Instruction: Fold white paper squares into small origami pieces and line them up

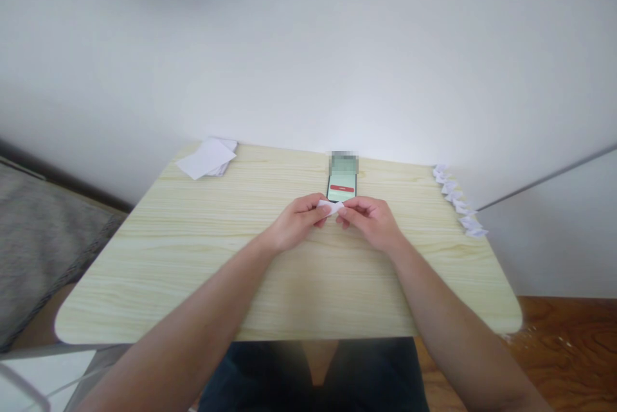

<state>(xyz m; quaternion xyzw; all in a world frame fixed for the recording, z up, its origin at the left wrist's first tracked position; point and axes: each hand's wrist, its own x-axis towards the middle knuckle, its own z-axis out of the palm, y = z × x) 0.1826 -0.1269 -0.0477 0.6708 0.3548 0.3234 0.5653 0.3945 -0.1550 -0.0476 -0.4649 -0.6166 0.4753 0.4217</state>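
Note:
A small folded piece of white paper [331, 207] is held between my two hands, above the middle of the table. My left hand [303, 219] pinches its left end between thumb and fingers. At its right end, my right hand [369, 219] grips it with thumb and fingertips. Just beyond the paper lies a phone [342, 187] with a lit greenish screen and a red bar; its upper part is pixelated. The fingers hide part of the paper's folds.
A stack of white paper sheets [207, 159] lies at the table's back left. Along the right edge runs a row of several small folded paper shapes [454, 196]. The pale wooden table [193, 258] meets a white wall [308, 58] behind. Grey fabric [43, 232] is at the left.

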